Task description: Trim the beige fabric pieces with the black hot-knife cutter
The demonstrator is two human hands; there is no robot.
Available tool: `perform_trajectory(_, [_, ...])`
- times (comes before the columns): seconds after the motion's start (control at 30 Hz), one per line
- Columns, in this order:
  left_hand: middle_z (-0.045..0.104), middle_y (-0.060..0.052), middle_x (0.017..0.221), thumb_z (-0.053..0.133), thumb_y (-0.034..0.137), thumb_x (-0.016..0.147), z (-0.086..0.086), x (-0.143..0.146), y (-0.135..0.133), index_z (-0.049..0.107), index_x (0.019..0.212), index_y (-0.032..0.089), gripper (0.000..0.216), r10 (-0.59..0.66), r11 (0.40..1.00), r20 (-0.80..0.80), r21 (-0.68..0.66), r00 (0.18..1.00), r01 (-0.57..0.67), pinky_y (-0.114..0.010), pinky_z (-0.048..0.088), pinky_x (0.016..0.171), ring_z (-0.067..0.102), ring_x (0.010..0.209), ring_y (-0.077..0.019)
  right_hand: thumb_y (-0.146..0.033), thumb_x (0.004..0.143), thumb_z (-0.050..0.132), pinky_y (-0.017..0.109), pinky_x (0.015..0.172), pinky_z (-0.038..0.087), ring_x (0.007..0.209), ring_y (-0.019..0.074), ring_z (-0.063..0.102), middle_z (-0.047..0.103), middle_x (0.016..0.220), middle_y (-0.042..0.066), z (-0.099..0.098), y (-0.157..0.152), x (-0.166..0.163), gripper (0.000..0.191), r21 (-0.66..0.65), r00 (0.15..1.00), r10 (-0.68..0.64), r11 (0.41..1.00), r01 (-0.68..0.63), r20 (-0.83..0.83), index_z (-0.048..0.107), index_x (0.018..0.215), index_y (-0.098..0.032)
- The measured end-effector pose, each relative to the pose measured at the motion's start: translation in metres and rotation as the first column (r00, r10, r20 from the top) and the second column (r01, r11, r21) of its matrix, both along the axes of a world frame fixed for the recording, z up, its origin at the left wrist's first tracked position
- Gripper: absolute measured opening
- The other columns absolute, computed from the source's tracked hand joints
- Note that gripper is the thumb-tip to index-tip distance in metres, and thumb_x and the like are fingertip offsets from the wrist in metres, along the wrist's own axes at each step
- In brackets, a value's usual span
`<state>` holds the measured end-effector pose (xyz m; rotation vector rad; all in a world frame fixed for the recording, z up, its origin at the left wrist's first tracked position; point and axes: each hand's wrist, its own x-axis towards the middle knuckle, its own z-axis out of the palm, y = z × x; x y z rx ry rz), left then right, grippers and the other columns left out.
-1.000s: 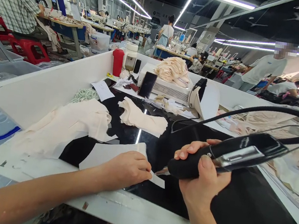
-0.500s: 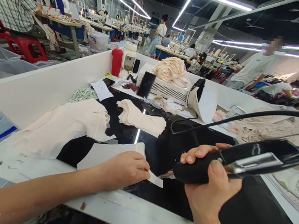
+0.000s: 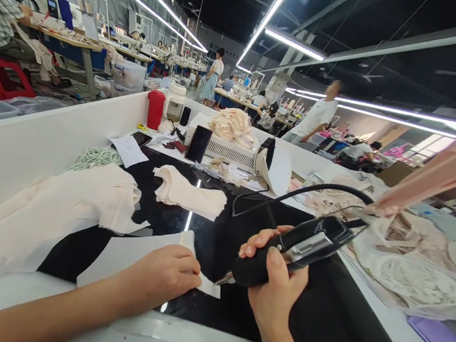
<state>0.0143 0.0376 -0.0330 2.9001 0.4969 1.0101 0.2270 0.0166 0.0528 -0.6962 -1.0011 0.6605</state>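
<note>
Left hand (image 3: pixel 166 273): lower centre of the frame, knuckles up on the white sheet (image 3: pixel 123 252), fingers drawn together at the sheet's right edge. Whether they pinch or only press cannot be told.
Right hand (image 3: pixel 276 294): lower centre-right, wrapped tight round the black grip of the hand tool (image 3: pixel 289 247), thumb on top.
Hand tool, long axis: slants from lower left to upper right. The metal tip (image 3: pixel 225 278) is the low end, and the cable (image 3: pixel 314 190) leaves the high end and arcs back toward the upper centre.
White sheet, long axis: roughly left to right across the lower centre, ending in a narrow tail just right of the left fingertips.
Key relation: the tip points left and down at the sheet's tail, just beside the left fingertips. Contact between tip and sheet cannot be made out. The hands are near each other but apart, the left nearer the sheet, the right behind the tool.
Bench (image 3: pixel 338 322): glossy black top, white rim along the bottom edge.
Folded cream piece (image 3: pixel 186 193): centre, well apart from both hands.
Large cream cloth (image 3: pixel 57 209): left of centre, overlapping the sheet's far side.
White box (image 3: pixel 225 149): upper centre, with a phone (image 3: pixel 198 144) leaning on its front.
Red container (image 3: pixel 154 110): upper left of centre.
Lace heap (image 3: pixel 409 270): right side.
</note>
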Motion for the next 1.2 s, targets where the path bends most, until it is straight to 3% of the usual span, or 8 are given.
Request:
perform_trajectory(0.37, [0.080,-0.002,0.105,0.061,0.009,0.115,-0.005,0.004,0.003,0.073,0.102,0.019,0.021,0.026,1.000,0.064,0.002,0.998,-0.026,-0.030,0.059,0.090,0.074,0.094,-0.0187,-0.042,0.094,0.093,0.026,0.058,0.061,0.061,0.0124,0.067,0.071,0.083,-0.005,-0.006,-0.004,-0.015,0.033,0.041,0.991,0.116,0.993,-0.114,-0.061,0.073,0.117,-0.030])
perform_trajectory(0.53, [0.080,-0.002,0.103,0.062,0.012,0.117,-0.007,0.006,0.004,0.074,0.101,0.019,0.021,0.027,1.000,0.018,0.007,0.999,-0.027,-0.032,0.059,0.091,0.075,0.094,-0.0184,-0.043,0.093,0.093,0.027,0.057,0.061,0.061,0.0133,0.068,0.070,0.082,-0.005,-0.009,-0.001,-0.016,0.035,0.023,0.994,0.098,0.995,-0.097,-0.043,0.071,0.116,-0.029])
perform_trajectory(0.73, [0.081,-0.004,0.104,0.063,0.013,0.118,0.005,0.004,0.003,0.077,0.104,0.017,0.020,-0.002,1.000,-0.053,0.000,0.999,0.002,-0.032,0.060,0.095,0.076,0.101,-0.0186,-0.038,0.087,0.095,0.029,0.055,0.060,0.058,0.0142,0.068,0.072,0.080,-0.006,0.004,-0.003,-0.013,0.037,0.033,0.997,0.060,0.998,-0.059,-0.039,0.071,0.113,-0.028])
perform_trajectory(1.2, [0.081,-0.006,0.103,0.062,0.011,0.118,0.011,0.002,0.001,0.077,0.101,0.017,0.023,0.000,1.000,-0.061,-0.009,0.998,0.000,-0.032,0.059,0.095,0.075,0.101,-0.0201,-0.043,0.084,0.098,0.029,0.054,0.059,0.058,0.0148,0.068,0.071,0.079,-0.007,0.008,-0.007,-0.012,0.042,0.012,0.998,0.057,0.998,-0.057,-0.033,0.070,0.112,-0.028])
